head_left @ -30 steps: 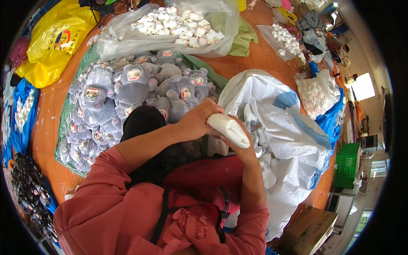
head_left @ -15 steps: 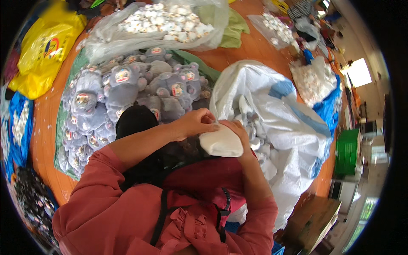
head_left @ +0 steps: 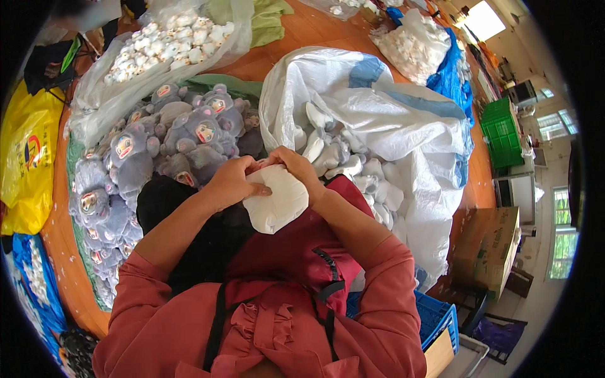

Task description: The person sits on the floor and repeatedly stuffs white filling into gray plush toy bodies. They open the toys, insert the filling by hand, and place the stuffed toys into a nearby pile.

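A white stuffed fabric piece point(head_left: 277, 201), rounded and puffy, is held above my lap between both hands. My left hand point(head_left: 230, 181) is closed on its upper left edge, with the thumb pressed on the face. My right hand point(head_left: 297, 170) grips the top right edge, fingers curled close to the left fingertips. What the fingertips pinch at the top edge is hard to see. Just beyond my hands, to the left, lies a heap of grey plush toys point(head_left: 129, 154). To the right, a white woven sack point(head_left: 403, 142) gapes open over several grey-and-white stuffed pieces point(head_left: 329, 154).
Clear plastic sheeting point(head_left: 94, 104) at the far left holds many small white pieces point(head_left: 170, 47). A yellow bag point(head_left: 28, 157) lies at the left. On the right are a green crate point(head_left: 501, 132), a cardboard box point(head_left: 488, 246) and a blue crate point(head_left: 435, 315).
The view has swung to the right, so the surroundings shift left. The white piece has turned to show a broader face, and my left thumb now lies across it.
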